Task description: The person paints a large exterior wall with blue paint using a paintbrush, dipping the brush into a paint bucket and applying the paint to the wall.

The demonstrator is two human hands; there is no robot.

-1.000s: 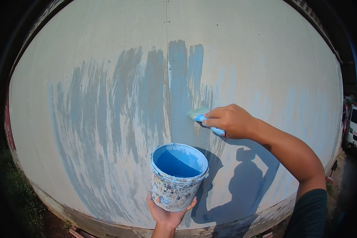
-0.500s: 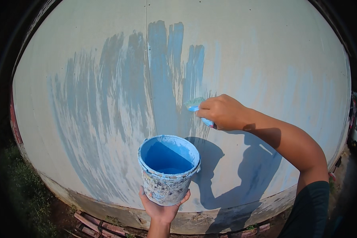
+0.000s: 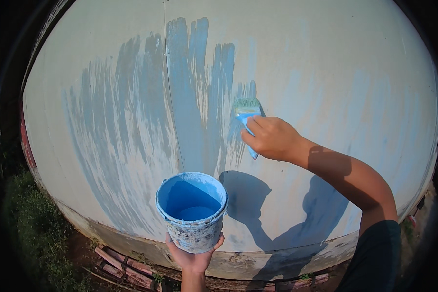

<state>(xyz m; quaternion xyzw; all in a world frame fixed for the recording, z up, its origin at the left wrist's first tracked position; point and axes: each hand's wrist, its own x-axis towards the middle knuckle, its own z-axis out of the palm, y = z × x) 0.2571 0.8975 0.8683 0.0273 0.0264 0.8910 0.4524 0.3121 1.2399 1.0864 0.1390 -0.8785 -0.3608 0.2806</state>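
Observation:
My right hand (image 3: 270, 140) grips a paintbrush (image 3: 248, 113) by its blue handle. The brush's wide, paint-stained bristles point upward and rest against the pale wall (image 3: 297, 58), at the right edge of the painted streaks. Blue paint (image 3: 194, 107) covers the wall's middle in uneven vertical strokes, with bare gaps between them. Lower down, my left hand (image 3: 194, 255) holds a paint bucket (image 3: 192, 233) from beneath, fingers and thumb around its base. Blue paint lies inside the bucket, and its outside is crusted with splatters.
A vertical seam (image 3: 173, 112) runs down the wall. Along its foot is a stained concrete base (image 3: 117, 236). Reddish lengths of timber or brick (image 3: 126, 267) lie on the ground below, and green plants (image 3: 34, 219) grow at the left. My shadow (image 3: 297, 219) falls across the lower wall.
The brush has tilted up, its bristles now higher and facing upward against the wall, with fresh blue beside them. The bucket sits slightly further left and lower in view.

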